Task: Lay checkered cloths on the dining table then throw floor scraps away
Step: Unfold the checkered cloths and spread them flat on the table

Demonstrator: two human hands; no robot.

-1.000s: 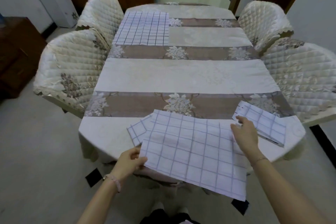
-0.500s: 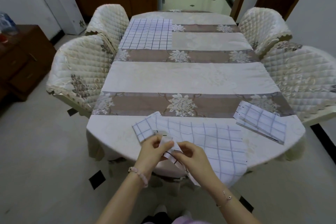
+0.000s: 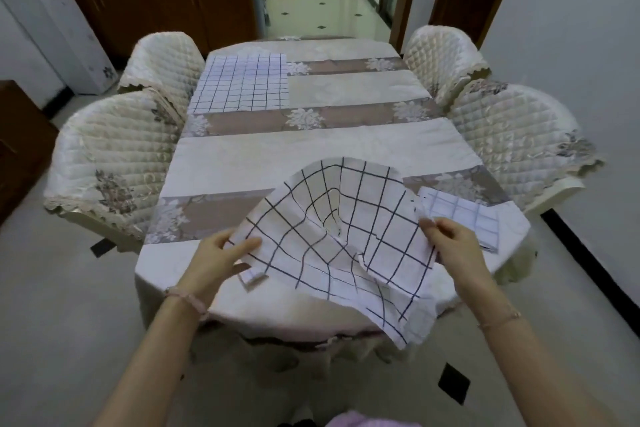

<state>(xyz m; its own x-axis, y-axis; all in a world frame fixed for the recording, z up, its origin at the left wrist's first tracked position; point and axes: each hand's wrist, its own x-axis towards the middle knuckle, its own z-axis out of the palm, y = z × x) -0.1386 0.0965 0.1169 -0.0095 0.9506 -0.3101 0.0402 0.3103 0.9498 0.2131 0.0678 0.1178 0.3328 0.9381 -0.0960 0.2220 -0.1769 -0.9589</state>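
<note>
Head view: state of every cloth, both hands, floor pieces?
Held cloth: lifted, billowing over near end.
Far cloth: flat, far left.
Folded cloth: on near right corner.
Left hand: grips held cloth.
Right hand: pinches held cloth.
Dark floor pieces: on floor.

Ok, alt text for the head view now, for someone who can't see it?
The left hand and right hand hold a rumpled checkered cloth by its side edges above the near end of the dining table. A flat cloth lies far left; a folded cloth lies near right.
</note>
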